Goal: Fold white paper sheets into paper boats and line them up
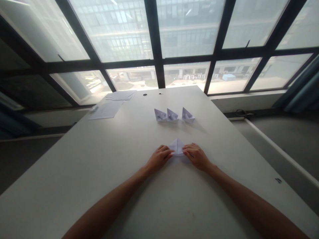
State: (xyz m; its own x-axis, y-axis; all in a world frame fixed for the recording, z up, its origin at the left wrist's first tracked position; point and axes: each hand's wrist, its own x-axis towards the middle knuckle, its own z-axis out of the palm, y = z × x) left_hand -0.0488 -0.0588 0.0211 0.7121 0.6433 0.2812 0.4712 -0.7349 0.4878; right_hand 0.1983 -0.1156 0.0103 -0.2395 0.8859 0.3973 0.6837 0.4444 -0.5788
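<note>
A small folded white paper piece (177,146), triangular on top, lies on the white table (99,166) in front of me. My left hand (159,157) presses on its left corner with curled fingers. My right hand (196,155) holds its right corner the same way. Beyond it, three finished paper boats (172,115) stand in a row on the table.
Loose white paper sheets (107,109) and a small stack (121,95) lie at the far left of the table. Two small dark holes (145,94) sit near the far edge. Large dark-framed windows stand behind the table; floor drops off on both sides.
</note>
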